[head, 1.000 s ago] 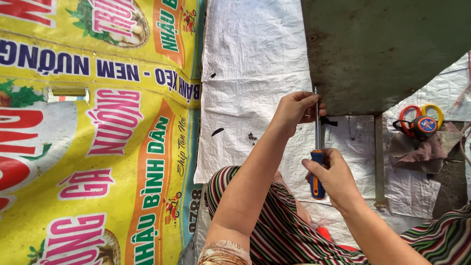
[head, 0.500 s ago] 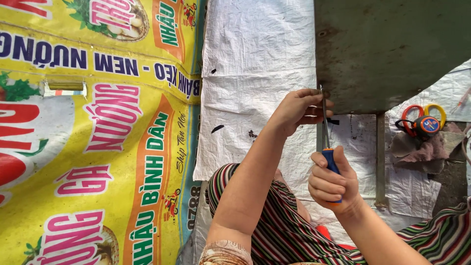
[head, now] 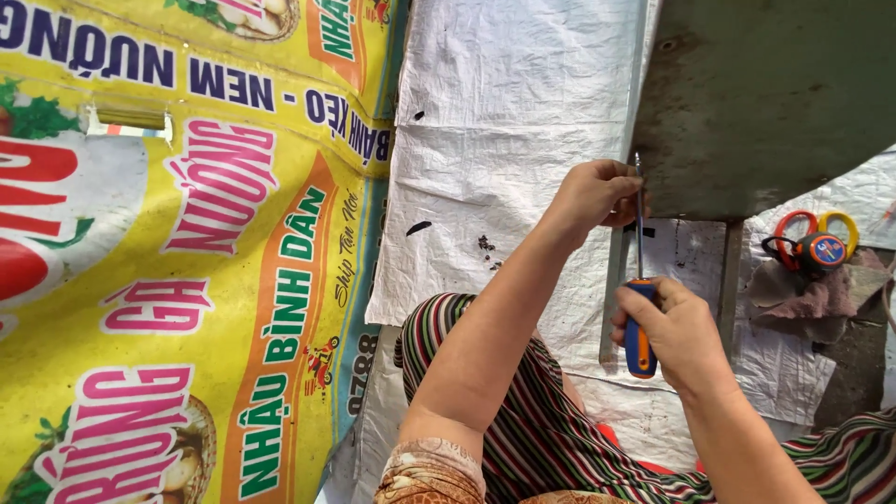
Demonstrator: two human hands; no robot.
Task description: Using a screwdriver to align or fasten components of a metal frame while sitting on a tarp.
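At three o'clock, the right hand (head: 677, 331) closes its grip on the screwdriver (head: 638, 308)'s blue-orange handle; stiff, light; left hand (head: 593, 194) pinches its thin shaft against the metal sheet (head: 756, 103)

banner (head: 187, 280) on the left, white sheet (head: 504, 140) in the middle, metal panel (head: 765, 103) top right, scissors (head: 812, 245) just below it.
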